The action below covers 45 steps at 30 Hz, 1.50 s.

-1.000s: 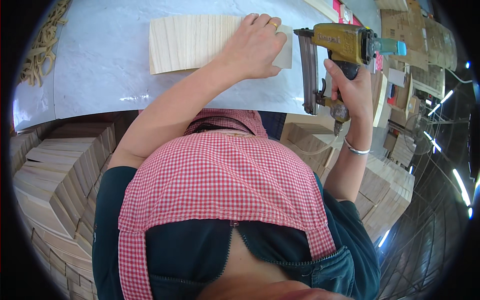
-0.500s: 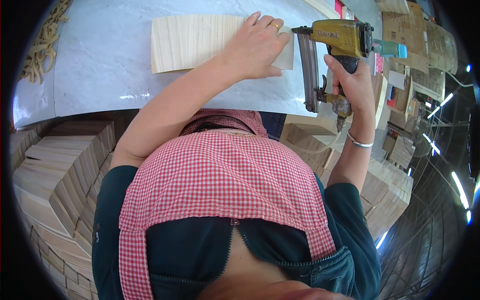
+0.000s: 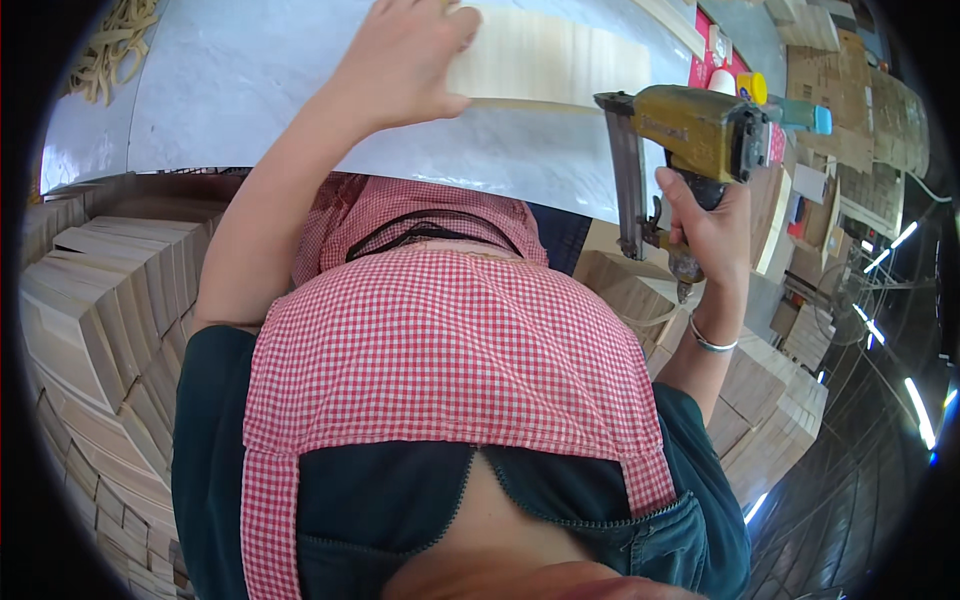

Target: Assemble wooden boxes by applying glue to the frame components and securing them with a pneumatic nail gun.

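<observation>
Bright, even daylight is filling the scene, and the pale table top (image 3: 250, 90) beyond the left hand (image 3: 405, 60) is glaring almost white. Thin strip lights (image 3: 915, 400) are gleaming out past the right hand (image 3: 710, 215). Shadows are staying soft. The fisheye lens is bending straight edges and closing the corners in black. The left hand is blurring slightly; the checked cloth (image 3: 440, 350) is showing sharp.

The wooden panel (image 3: 545, 55) lies on the table (image 3: 250, 90), stacked boards (image 3: 90, 300) left.
</observation>
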### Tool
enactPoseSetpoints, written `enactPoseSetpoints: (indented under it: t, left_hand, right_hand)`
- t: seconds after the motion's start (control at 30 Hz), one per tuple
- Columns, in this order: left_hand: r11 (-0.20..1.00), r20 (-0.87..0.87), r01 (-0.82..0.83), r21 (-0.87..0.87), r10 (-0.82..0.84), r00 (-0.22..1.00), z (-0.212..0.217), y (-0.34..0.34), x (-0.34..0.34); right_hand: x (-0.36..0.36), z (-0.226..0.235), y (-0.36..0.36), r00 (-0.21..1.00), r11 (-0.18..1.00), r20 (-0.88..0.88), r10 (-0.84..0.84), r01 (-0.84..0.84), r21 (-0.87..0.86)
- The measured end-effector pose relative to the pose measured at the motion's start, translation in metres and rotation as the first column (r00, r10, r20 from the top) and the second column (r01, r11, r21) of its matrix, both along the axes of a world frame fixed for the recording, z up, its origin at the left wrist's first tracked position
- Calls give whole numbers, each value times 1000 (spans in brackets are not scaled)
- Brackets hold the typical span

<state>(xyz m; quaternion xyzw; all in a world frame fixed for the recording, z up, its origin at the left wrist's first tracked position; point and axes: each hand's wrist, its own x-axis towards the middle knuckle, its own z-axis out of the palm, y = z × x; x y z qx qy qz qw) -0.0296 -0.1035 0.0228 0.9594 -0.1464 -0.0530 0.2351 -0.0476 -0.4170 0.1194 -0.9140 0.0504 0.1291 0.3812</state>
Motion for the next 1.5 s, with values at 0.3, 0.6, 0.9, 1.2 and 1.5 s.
enactPoseSetpoints:
  t: [0.3,0.6,0.9,1.2,1.5]
  left_hand:
    - [986,-45,49,-158,-56,997,-1,-17,5]
    - [947,-84,98,-304,-129,988,-9,-18,6]
    - [892,-116,88,-443,-154,981,-33,20,-10]
    - [822,-136,2,-570,-97,986,-59,32,-10]
    - [732,-28,26,-681,-61,998,-80,27,-9]
  right_hand:
    - [-8,-5,6,996,998,-84,3,-9,-64]
    - [-19,-16,15,994,996,-72,-83,84,17]
    - [-28,-3,39,999,999,10,-35,35,-17]
    - [-42,-1,98,991,993,-73,113,-114,-13]
    - [-43,-8,113,981,980,-68,180,-185,-69]
